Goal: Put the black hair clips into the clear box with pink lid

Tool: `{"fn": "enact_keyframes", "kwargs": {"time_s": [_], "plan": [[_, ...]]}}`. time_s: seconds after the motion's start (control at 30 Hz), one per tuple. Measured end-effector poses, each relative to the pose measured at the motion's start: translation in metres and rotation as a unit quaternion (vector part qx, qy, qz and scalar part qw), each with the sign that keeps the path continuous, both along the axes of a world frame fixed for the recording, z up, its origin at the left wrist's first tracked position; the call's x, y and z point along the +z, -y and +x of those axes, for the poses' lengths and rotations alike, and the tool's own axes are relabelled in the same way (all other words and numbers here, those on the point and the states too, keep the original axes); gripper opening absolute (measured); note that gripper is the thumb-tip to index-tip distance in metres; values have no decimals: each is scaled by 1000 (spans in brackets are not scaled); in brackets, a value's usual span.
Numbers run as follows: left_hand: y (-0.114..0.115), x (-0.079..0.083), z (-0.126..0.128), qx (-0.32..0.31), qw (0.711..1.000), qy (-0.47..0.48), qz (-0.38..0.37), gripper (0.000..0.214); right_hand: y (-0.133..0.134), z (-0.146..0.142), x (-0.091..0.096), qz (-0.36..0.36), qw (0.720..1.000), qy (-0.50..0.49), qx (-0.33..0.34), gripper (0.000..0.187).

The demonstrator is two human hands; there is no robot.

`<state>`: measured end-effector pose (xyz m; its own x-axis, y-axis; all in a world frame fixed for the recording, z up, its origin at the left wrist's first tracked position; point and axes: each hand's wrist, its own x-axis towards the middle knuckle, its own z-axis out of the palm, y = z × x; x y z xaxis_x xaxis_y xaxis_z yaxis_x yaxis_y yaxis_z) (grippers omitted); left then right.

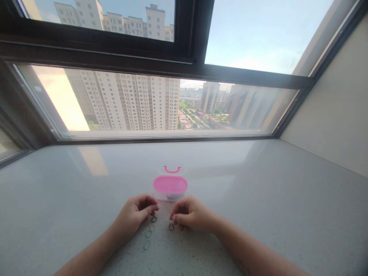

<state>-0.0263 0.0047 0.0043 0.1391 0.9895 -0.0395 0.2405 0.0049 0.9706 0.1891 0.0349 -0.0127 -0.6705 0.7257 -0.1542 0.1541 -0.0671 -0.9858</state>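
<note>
My right hand (188,213) pinches a pale pink small ring-shaped band (173,218) between thumb and fingertips. Just below those fingertips, a dark ring-shaped band (171,227) lies on the white surface. My left hand (140,209) is closed in a pinch; whatever its fingertips hold, if anything, is too small to make out. Beneath it lies another dark band (154,219). A column of pale bands runs toward me from there, with a greenish one (146,245) nearest. Beyond both hands stands a pink oval container (170,184) with clear lower sides.
A clear lid with a pink handle (172,170) lies behind the container. The glossy white sill (258,199) stretches to a dark-framed window (161,140) at the back. A pale wall (336,103) rises on the right. Tall buildings show outside.
</note>
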Motion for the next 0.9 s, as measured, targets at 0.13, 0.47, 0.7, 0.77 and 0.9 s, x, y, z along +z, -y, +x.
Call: {"fn": "enact_keyframes", "kwargs": {"time_s": [0.13,0.47,0.7,0.77,0.9], "plan": [[2,2,0,19,1000,-1,3,13,0,1,1,18,1000,10,-4,8],[1,-1,-2,18,1000,-7,9,13,2,1,6,-12,1000,-5,-11,6],[-2,-3,-5,5,1000,2,0,16,0,2,8,-32,999,-14,-15,6],[-2,-3,-5,2,1000,5,-6,16,0,2,9,-34,999,-14,-13,5],[-2,-2,-5,-2,1000,2,-4,16,-1,3,8,-32,999,-17,-5,5]]}}
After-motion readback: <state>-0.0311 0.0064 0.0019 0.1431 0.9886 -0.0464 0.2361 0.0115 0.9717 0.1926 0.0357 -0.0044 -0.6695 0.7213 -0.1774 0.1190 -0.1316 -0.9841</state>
